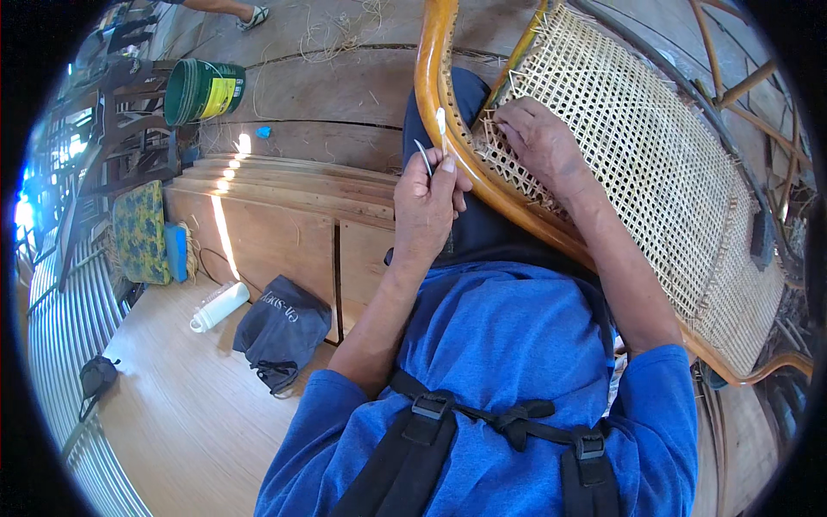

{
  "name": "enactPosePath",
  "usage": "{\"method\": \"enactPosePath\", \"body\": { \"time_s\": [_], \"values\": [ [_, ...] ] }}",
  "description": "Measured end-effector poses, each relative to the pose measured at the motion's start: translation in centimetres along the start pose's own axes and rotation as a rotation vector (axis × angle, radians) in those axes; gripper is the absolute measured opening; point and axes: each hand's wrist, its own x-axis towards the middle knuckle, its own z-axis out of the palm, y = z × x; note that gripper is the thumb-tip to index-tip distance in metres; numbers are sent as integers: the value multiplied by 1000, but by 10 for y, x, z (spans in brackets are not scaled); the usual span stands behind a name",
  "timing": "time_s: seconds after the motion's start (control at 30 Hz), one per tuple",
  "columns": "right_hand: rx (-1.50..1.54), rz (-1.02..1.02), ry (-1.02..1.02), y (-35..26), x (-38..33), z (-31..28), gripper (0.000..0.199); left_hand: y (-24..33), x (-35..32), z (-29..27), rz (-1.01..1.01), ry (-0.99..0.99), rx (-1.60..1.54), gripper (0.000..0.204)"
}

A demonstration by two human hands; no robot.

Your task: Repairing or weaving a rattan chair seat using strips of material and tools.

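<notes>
A curved wooden chair frame [482,177] with woven cane webbing [620,138] lies across my lap, its inner edge lined with small holes. My left hand [431,194] is closed beside the frame, holding a slender white-tipped tool [441,122] upright. A thin curved metal piece [422,157] also sticks out from these fingers. On the webbing's near left corner, my right hand [544,146] has its fingers curled down at the edge, where loose cane ends show. Whatever those fingertips pinch is hidden.
A green bucket [204,92] lies tipped at the upper left. Stacked wooden boards [276,185] run along my left. A white bottle [220,308] and a dark drawstring bag [282,326] lie on the pale wooden surface [185,405]. Cane scraps [340,34] litter the floor ahead.
</notes>
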Motion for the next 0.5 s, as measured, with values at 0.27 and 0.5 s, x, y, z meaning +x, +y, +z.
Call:
{"method": "enactPosePath", "body": {
  "time_s": [0.27, 0.5],
  "values": [
    [110, 157, 51, -10, 2, 5, 12, -1, -5, 3, -20, -14, 75, 16],
    [178, 101, 21, -10, 4, -4, 11, -4, -4, 2, -31, 2, 86, 17]
  ]
}}
